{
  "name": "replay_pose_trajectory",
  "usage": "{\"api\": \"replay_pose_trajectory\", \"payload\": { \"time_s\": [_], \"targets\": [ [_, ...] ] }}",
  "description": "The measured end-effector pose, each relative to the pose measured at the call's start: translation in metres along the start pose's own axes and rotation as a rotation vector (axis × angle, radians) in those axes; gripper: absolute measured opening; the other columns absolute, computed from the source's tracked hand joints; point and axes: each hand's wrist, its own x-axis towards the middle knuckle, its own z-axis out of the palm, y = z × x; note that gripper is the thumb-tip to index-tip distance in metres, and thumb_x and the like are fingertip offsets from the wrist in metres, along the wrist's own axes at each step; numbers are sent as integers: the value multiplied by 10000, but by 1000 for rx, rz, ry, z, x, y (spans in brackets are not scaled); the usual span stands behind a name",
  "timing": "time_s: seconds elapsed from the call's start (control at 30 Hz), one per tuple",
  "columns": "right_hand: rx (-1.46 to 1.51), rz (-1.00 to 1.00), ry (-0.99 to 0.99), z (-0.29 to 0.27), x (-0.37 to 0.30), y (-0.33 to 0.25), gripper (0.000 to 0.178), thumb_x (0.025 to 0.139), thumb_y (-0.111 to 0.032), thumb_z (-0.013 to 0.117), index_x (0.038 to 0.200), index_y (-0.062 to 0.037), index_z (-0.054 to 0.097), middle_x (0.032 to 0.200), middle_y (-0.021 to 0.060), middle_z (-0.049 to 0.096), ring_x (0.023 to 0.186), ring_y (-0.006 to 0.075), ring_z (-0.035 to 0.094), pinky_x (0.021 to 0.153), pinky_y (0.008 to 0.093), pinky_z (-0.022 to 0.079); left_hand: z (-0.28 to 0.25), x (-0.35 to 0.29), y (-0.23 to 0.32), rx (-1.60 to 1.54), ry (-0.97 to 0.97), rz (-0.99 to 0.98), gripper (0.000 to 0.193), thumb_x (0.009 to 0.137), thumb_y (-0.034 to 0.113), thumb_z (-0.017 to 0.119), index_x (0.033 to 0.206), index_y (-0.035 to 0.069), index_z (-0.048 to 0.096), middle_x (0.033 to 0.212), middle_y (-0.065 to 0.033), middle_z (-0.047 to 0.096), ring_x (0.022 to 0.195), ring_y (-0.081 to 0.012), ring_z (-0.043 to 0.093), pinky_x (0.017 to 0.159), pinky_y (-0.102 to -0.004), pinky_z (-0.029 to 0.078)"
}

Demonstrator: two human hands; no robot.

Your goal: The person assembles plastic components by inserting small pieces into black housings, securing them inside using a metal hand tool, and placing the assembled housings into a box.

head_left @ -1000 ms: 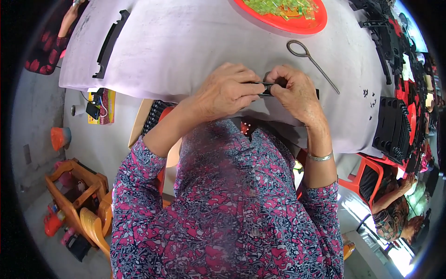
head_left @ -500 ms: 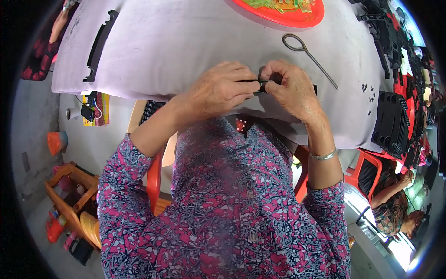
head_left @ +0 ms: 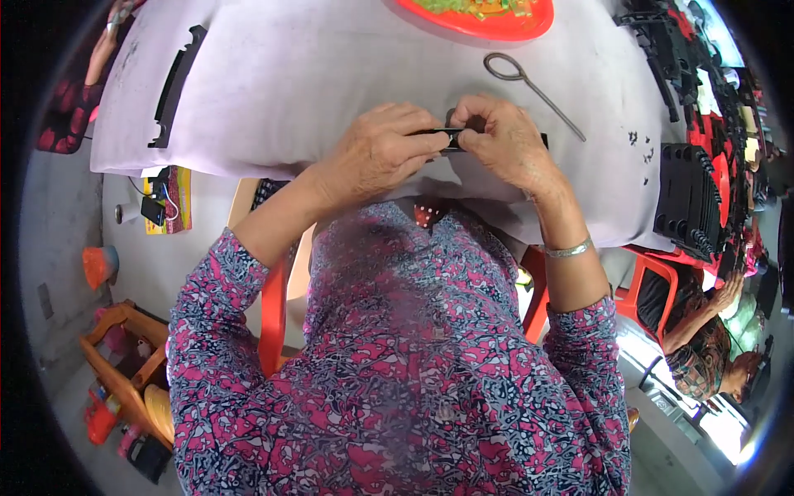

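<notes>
Over the near edge of the cloth-covered table, my two hands meet on a slim black strip (head_left: 453, 142). My left hand (head_left: 387, 145) is closed round its left part, and the fingers hide that end. With thumb and forefinger, my right hand (head_left: 511, 145) pinches at the strip's middle; whether a small piece is between those fingertips cannot be made out. The strip's right end shows past the right hand. Beyond that hand lies a metal rod with a looped end (head_left: 542, 93). A similar black notched strip (head_left: 175, 89) rests at the table's left.
A red plate (head_left: 463, 31) holding greenish-yellow pieces stands at the far side. Several tiny black bits (head_left: 634, 139) are scattered on the right, beside a stack of black parts (head_left: 686, 194). Another person (head_left: 703, 347) sits at the right; an arm (head_left: 101, 58) shows at far left.
Both hands stay on the black strip, with the right fingertips slightly shifted along it. The whole view has moved a little, so the plate and rod appear farther left and higher.
</notes>
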Motion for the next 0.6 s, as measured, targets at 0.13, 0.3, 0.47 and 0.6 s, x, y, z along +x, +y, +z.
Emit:
{"api": "replay_pose_trajectory", "payload": {
  "time_s": [0.13,0.3,0.47,0.6],
  "targets": [
    [119,17,-20,-3,-3,10,176,766,-157,642,920,-76,669,800,84,627,732,214,607,661,357,475,-1,3,5,31,13,-4,230,795,82,708,1021,50,682,1027,-118,640,963,-325,612,816,-404,488],
    [466,-65,-27,-19,-9,29,162,813,-44,626,966,-32,676,779,9,616,713,78,554,645,246,464,-2,19,17,-103,130,-101,214,821,78,699,1028,26,677,1025,-102,634,935,-305,622,808,-400,491],
    [494,-23,344,-38,-24,46,159,887,22,579,1010,-14,673,829,-35,630,736,49,558,670,219,482,-3,38,22,-173,72,-226,230,817,76,693,1033,6,660,960,-117,612,858,-306,623,753,-383,492],
    [336,9,480,-47,-21,76,165,871,-21,624,1028,2,671,841,12,666,737,77,600,704,240,506,3,48,18,-140,-19,-226,227,816,97,677,1017,-7,652,880,-132,576,771,-312,594,706,-388,474]
  ]
}}
